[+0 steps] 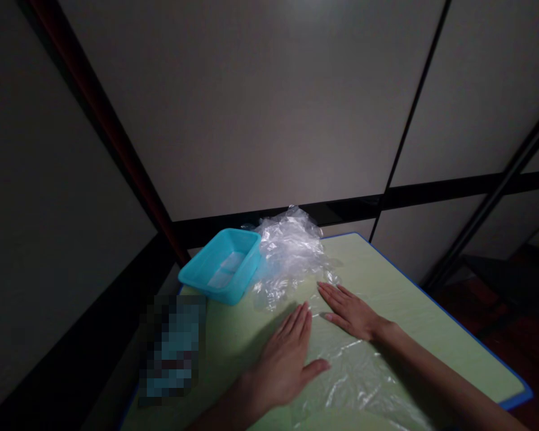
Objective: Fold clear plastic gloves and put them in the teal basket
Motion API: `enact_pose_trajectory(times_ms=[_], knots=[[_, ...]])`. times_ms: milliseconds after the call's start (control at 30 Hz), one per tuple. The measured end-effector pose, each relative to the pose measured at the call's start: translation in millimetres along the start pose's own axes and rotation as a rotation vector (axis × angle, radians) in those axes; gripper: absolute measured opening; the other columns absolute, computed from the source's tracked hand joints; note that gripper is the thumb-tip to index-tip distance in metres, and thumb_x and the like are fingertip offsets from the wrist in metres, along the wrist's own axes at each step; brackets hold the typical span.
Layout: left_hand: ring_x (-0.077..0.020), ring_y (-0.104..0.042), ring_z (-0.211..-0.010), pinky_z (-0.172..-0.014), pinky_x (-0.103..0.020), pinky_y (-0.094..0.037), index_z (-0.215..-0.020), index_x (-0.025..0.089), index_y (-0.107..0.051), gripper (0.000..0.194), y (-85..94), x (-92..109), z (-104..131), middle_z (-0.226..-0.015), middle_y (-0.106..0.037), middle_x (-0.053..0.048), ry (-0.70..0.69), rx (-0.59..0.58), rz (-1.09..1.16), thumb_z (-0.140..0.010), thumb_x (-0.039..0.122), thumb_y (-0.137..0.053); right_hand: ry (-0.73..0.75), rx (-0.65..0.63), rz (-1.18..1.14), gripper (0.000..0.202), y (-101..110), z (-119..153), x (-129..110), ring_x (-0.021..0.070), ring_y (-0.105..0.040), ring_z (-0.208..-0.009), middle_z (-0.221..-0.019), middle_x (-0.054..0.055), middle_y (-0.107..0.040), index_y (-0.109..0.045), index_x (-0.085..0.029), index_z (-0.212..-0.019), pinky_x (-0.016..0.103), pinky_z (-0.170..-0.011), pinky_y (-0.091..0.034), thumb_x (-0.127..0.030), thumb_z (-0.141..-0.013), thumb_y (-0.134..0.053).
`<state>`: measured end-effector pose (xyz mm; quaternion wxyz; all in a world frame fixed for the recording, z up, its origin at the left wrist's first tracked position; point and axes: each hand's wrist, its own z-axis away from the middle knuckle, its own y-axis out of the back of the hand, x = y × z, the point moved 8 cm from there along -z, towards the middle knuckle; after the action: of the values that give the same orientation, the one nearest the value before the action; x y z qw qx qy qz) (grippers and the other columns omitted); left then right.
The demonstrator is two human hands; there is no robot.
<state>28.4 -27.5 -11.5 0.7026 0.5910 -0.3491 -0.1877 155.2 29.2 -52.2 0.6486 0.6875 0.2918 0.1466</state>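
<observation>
Open tabletop at right, blue basin and crumpled plastic blocking far left

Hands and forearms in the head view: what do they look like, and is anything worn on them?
The bare left hand and bare right hand have slim fingers, with no gloves or rings visible. No sleeve, watch, bracelet or cable shows on the left forearm or right forearm. Fine markings are too small to tell.

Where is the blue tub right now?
In the head view, the blue tub sits left of the middle, at the far left part of the green table, right beside the crumpled clear plastic.
</observation>
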Motion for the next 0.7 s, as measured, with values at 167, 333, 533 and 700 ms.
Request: enact_pose_trajectory(times_ms=[167, 333, 533, 700], knots=[[-0.0253, -0.006, -0.131, -0.106, -0.037, -0.016, -0.135, -0.001, -0.019, 0.074, -14.3, 8, -50, -0.142, -0.012, -0.019, -0.04, 0.036, -0.004, -0.086, 0.052, -0.035, -0.002, -0.007, -0.013, 0.059, 1, 0, -2, 0.0199, -0.018, -0.131, -0.142, 0.011, -0.021, -0.024, -0.012, -0.137, 0.04, -0.106, -0.019, -0.049, -0.09, -0.024], [-0.023, -0.005, -0.132, -0.107, -0.038, -0.015, -0.137, 0.007, -0.018, 0.07, -27.6, -15, -35, -0.143, -0.011, -0.014, -0.061, 0.03, -0.048, -0.085, 0.049, -0.04, -0.001, -0.007, -0.01, 0.059, 2, 0, -3, 0.0202, -0.016, -0.131, -0.142, 0.011, -0.021, -0.02, -0.013, -0.138, 0.04, -0.106, -0.018, -0.048, -0.09, -0.024], [-0.0213, -0.013, -0.131, -0.106, -0.038, -0.018, -0.139, 0.018, -0.013, 0.067, -23.9, -53, 21, -0.144, -0.012, -0.006, 0.002, 0.131, 0.038, -0.084, 0.036, -0.048, -0.03, -0.039, -0.114, 0.06, 1, 0, 1, 0.021, -0.014, -0.131, -0.143, 0.01, -0.016, -0.017, -0.015, -0.139, 0.043, -0.106, -0.014, -0.049, -0.09, -0.025], [-0.0197, -0.035, -0.123, -0.101, -0.037, -0.03, -0.129, 0.023, -0.035, 0.047, -11.9, -77, 23, -0.136, -0.036, -0.006, 0.182, 0.347, 0.299, -0.083, 0.021, -0.044, -0.113, -0.054, -0.374, 0.061, 13, -5, 15, 0.023, -0.027, -0.127, -0.141, 0.012, -0.027, -0.026, -0.013, -0.136, 0.04, -0.103, -0.024, -0.049, -0.087, -0.032]])
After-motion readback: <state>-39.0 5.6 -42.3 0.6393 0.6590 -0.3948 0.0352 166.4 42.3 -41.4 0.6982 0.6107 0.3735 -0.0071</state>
